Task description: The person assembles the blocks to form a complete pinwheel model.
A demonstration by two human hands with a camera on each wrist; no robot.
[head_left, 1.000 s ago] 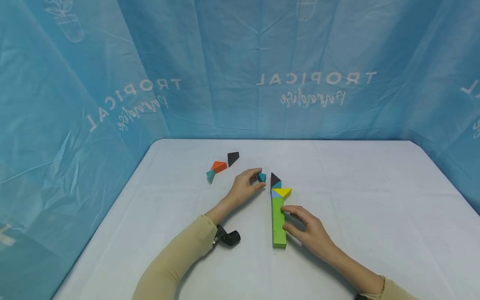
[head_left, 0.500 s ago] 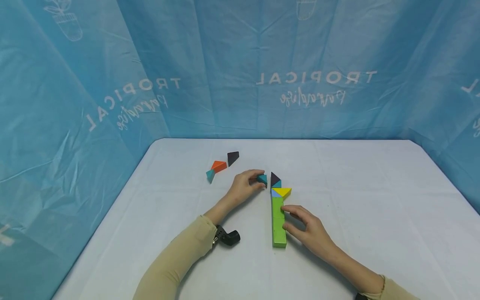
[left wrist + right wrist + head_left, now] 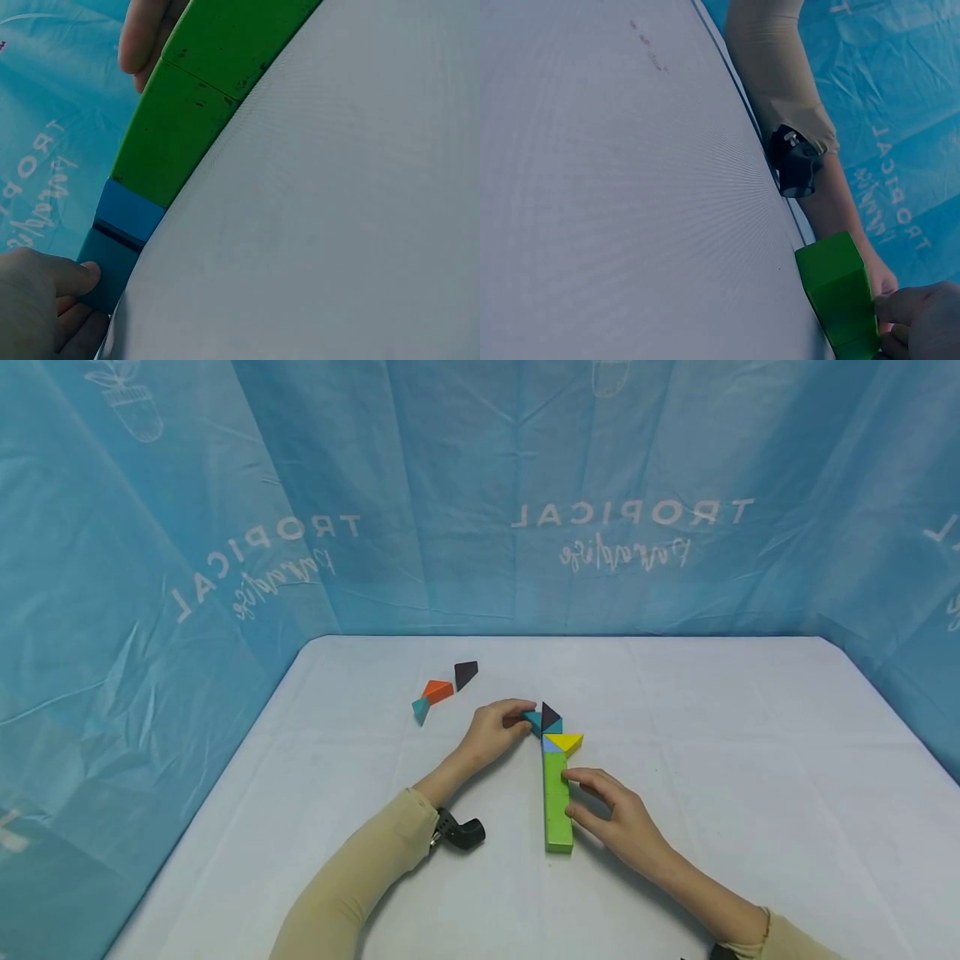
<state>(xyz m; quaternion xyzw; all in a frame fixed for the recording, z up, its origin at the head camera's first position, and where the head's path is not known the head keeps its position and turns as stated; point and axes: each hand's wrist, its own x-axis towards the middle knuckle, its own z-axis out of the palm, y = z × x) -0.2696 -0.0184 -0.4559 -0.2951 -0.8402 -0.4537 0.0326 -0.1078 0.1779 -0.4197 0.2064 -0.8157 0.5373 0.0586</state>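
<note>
In the head view my left hand point(image 3: 491, 735) pinches a teal triangular block point(image 3: 532, 721) between thumb and fingers, up against the left side of a row of blocks. That row has green blocks point(image 3: 557, 806) at the near end. Beyond them lie a light blue triangle point(image 3: 552, 745), a yellow triangle point(image 3: 567, 742), a black triangle point(image 3: 550, 717) and another teal piece point(image 3: 556, 727). My right hand point(image 3: 624, 823) touches the green blocks' right side with thumb and fingertips, fingers loosely bent. The left wrist view shows my left thumb on the teal block point(image 3: 112, 259), beside the light blue block point(image 3: 129, 208).
Up and left of my left hand lie loose pieces: a black one point(image 3: 466, 673), an orange one point(image 3: 438, 692) and a small teal one point(image 3: 422, 710). A white cloth covers the table point(image 3: 750, 760). Blue printed sheets point(image 3: 465, 510) hang behind and at the sides.
My left hand has slid slightly right with the teal triangular block, closing the gap to the black triangle. My right hand has stayed by the green blocks.
</note>
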